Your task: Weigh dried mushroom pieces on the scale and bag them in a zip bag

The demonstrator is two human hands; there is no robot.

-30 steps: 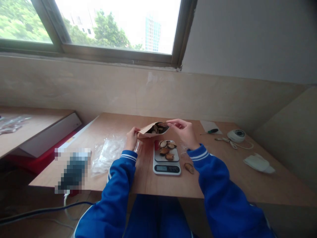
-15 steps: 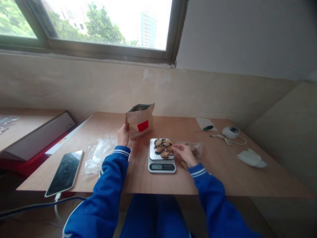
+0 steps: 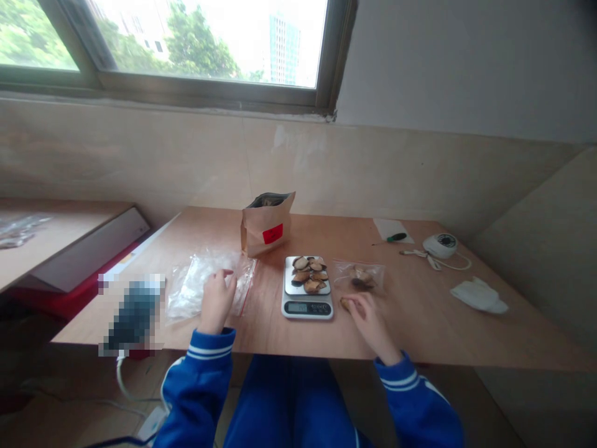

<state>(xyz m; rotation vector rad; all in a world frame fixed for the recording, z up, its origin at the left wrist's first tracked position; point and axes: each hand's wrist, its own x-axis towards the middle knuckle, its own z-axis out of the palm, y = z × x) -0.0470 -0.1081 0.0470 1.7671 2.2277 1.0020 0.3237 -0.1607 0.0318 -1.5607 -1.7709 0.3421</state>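
Observation:
Several dried mushrooms [image 3: 308, 274], brown with pale undersides, lie on the white plate of a digital kitchen scale [image 3: 288, 308]. Right of the scale, my right hand [image 3: 368, 318] has its fingertips closed on a single dried mushroom [image 3: 344, 303] at the tabletop. My left hand [image 3: 217, 303] is above clear plastic bags [image 3: 186, 289], fingers loosely bent and apart, holding nothing. Behind the scale stands a brown paper pouch [image 3: 256, 235] with a red label, its top open. A clear zip bag [image 3: 377, 274] with mushroom pieces in it lies beyond my right hand.
A phone [image 3: 135, 314], blurred out, lies at the table's left with a cable. On the right are a screwdriver [image 3: 396, 237] on white paper, a white dome camera [image 3: 438, 246] with its cord, and a crumpled white tissue [image 3: 478, 295]. A wall rises behind the table.
My left hand has let go of the paper pouch and come back toward me over the plastic bags. My right hand has left the scale and moved down to the loose mushroom.

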